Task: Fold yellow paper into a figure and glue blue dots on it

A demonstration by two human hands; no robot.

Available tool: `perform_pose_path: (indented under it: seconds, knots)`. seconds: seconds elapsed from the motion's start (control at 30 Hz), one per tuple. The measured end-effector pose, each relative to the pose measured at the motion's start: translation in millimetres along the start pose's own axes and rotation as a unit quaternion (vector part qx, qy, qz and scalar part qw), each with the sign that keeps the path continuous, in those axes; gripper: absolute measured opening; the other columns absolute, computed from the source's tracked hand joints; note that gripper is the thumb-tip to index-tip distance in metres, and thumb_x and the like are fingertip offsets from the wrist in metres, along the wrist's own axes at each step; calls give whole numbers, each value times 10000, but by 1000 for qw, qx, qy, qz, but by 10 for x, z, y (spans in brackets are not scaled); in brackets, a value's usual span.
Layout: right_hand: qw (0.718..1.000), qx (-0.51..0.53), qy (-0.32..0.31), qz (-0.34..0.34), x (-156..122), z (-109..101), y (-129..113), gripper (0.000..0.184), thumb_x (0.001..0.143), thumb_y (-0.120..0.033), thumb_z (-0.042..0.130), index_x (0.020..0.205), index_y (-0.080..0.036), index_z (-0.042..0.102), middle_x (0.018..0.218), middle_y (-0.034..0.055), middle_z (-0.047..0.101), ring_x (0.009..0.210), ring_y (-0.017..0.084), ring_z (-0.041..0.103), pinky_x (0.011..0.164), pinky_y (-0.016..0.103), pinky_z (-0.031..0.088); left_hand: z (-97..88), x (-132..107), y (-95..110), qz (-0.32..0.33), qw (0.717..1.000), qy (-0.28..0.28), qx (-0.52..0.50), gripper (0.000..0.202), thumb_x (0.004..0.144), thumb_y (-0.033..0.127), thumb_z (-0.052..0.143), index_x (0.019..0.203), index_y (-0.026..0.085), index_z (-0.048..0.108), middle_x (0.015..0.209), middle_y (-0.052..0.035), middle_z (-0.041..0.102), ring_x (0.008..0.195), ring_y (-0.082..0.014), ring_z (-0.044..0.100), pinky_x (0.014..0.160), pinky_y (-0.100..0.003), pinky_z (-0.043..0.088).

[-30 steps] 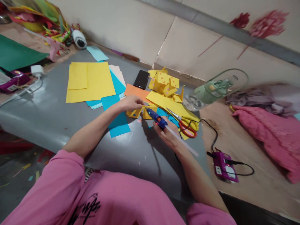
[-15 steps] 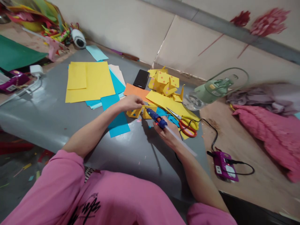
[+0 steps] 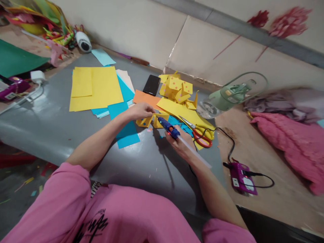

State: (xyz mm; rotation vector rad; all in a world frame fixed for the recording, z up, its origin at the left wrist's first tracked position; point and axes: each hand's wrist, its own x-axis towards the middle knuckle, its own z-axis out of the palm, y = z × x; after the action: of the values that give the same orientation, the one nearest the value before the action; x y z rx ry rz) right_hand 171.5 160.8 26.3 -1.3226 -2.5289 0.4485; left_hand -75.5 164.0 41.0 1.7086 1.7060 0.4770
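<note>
My left hand (image 3: 141, 110) rests with fingers curled on a folded yellow paper piece (image 3: 149, 121) with small dots, holding it down on the grey table (image 3: 58, 128). My right hand (image 3: 180, 143) grips a blue glue gun (image 3: 168, 127) whose nozzle points at the yellow piece; a clear glue stick (image 3: 196, 153) sticks out of its back. Red-handled scissors (image 3: 198, 133) lie just right of the gun on yellow paper. A pile of folded yellow dotted shapes (image 3: 177, 90) sits behind.
Yellow sheets (image 3: 95, 87) and blue sheets (image 3: 126, 130) lie at the left, a black phone (image 3: 151, 85) behind them. A purple power strip (image 3: 241, 179) with a black cord lies at the right, a green fan (image 3: 233, 94) and pink cloth (image 3: 291, 141) beyond it.
Hardly anything differs; the view has shifted slightly, and both hands stay where they were with the glue gun at the yellow piece.
</note>
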Motion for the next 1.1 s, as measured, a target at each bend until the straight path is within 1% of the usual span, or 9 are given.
perform_pose_path:
  seconds: [0.23,0.37,0.6,0.77,1.1]
  knots:
    - [1000,0,4,0,-8,3,-3,289,907,-516,477,935,-255,598,749,47,659,650,232,605,569,298,366,2,-6,5,0,1000,1,-4,375,866,210,531,1149,180,775,1021,-33,787,879,-166,681,679,-204,445]
    - [1000,5,2,2,-5,-1,-10,285,906,-524,474,909,-262,587,724,37,646,636,229,597,560,297,364,-8,-18,24,-1,1000,0,2,384,860,207,522,1149,181,774,1036,-36,785,886,-170,682,684,-206,451]
    - [1000,12,6,-1,-8,-17,-24,250,897,-508,494,891,-272,579,730,38,648,646,231,592,567,302,367,-15,-30,35,3,1000,3,0,391,836,184,523,1134,179,776,1026,-30,790,899,-177,691,679,-203,453]
    - [1000,15,14,-10,-11,-12,-33,253,892,-505,487,890,-263,564,758,47,647,690,230,602,611,304,397,0,-25,29,6,1000,-2,0,375,844,184,520,1114,181,780,1039,-28,792,912,-173,690,692,-203,449]
    - [1000,7,5,-12,-22,-15,-17,230,903,-464,486,903,-249,568,759,59,655,659,228,585,600,309,377,-2,-28,29,3,1000,-4,1,383,843,188,521,1127,189,778,1051,-22,793,944,-181,696,700,-207,449]
